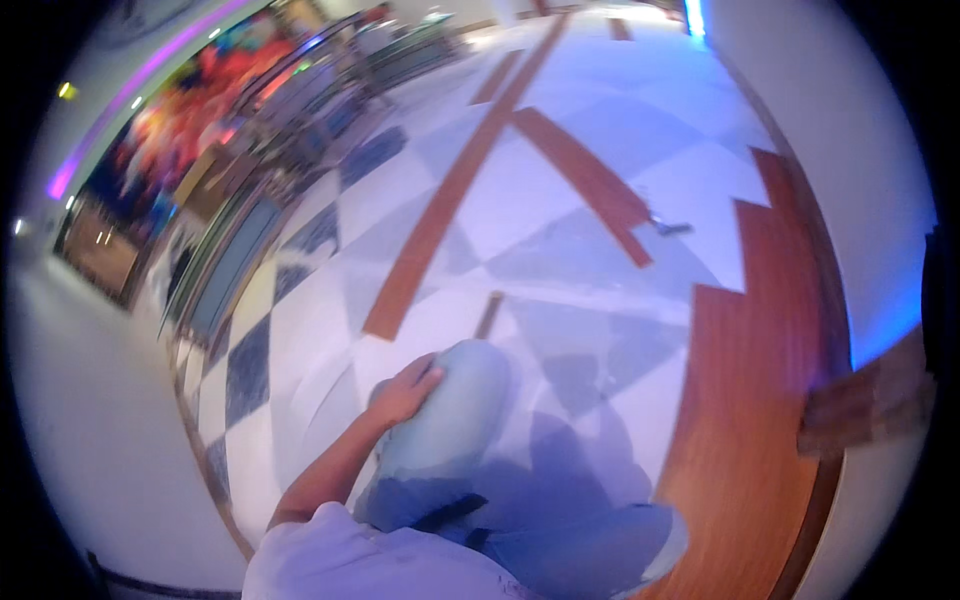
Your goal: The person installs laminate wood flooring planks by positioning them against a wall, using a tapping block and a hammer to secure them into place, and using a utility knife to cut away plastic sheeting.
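Pale shirt cloth is sitting closest to the lens, just behind your left knee. One hand is showing: your left hand is resting on that knee's outer side, fingers loosely bent and gripping nothing visible. Your right hand is falling outside the view, so its state cannot be told.

One small brown strip is lying just beyond the knee. Past it and slightly left, one long reddish-brown plank run is stretching away from the knee; whether it is one board or several cannot be told. Farther ahead, one short plank is lying alongside that run. Ahead and right of the knee, one slanting plank is ending near one blurred tool.

Well right of the knee, one area of laid planks is showing three staggered ends, and one blurred brown piece is overlapping the wall. Far ahead-left of the knee, one cardboard box is standing among counters.
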A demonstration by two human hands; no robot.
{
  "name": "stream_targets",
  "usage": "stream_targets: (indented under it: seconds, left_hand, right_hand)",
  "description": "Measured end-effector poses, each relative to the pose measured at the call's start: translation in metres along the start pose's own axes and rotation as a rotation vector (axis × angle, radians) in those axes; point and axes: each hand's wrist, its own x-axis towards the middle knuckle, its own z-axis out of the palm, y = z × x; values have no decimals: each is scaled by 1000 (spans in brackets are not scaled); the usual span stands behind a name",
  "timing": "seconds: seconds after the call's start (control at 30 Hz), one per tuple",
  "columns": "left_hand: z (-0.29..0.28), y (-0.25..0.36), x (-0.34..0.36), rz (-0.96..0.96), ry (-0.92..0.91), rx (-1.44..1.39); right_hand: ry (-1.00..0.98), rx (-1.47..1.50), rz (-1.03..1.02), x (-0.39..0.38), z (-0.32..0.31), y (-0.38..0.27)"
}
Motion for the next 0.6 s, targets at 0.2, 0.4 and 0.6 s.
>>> stream_targets:
  seconds: [0.2, 0.4, 0.6]
  left_hand:
    - [-9, 32, 29, 747, -19, 546]
    - [-70, 18, 72, 649, -250, 639]
    - [-147, 10, 103, 595, -349, 475]
  right_hand:
    - [-123, 134, -134, 84, -82, -130]
    - [-554, 277, -155, 134, -140, -300]
    - [-821, 74, -372, 128, -171, -424]
